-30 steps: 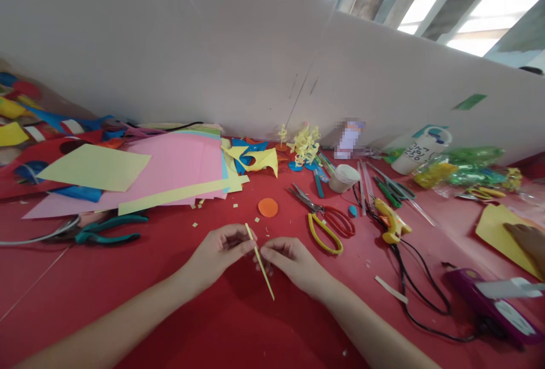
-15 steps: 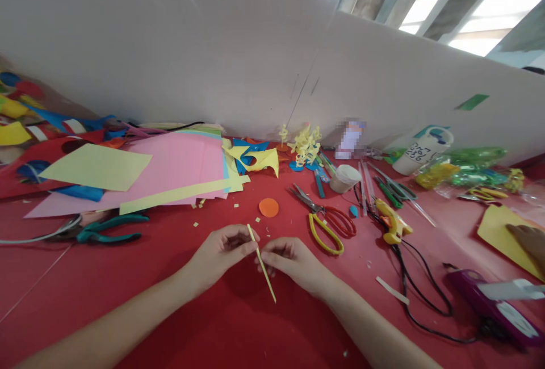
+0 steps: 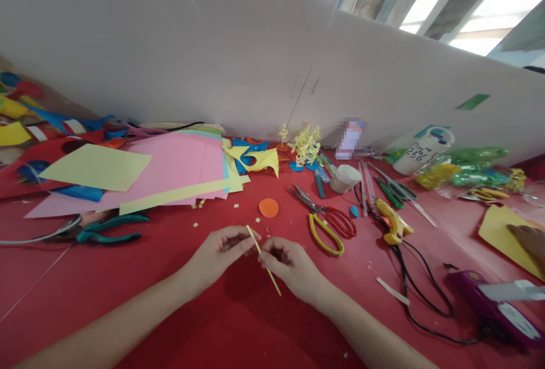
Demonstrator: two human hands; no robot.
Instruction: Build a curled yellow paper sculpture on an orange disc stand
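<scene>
A thin yellow paper strip (image 3: 272, 278) slants between my two hands just above the red table (image 3: 191, 323). My left hand (image 3: 219, 255) pinches its upper part with thumb and forefinger. My right hand (image 3: 289, 264) pinches the strip a little lower, its fingers curled in. An orange paper disc (image 3: 268, 208) lies just beyond my fingers, among small yellow scraps.
Pink and yellow paper sheets (image 3: 170, 170) pile at the left, teal pliers (image 3: 108, 230) before them. Scissors with red and yellow handles (image 3: 327, 227), a yellow glue gun (image 3: 394, 222) with black cord, a tape roll (image 3: 344, 177) and a purple device (image 3: 494, 309) lie right. Another person's hand (image 3: 530, 241) rests on yellow paper.
My right hand has shifted slightly up and left along the strip, and the strip's lower end now reaches less far past it. The left hand has hardly moved.
</scene>
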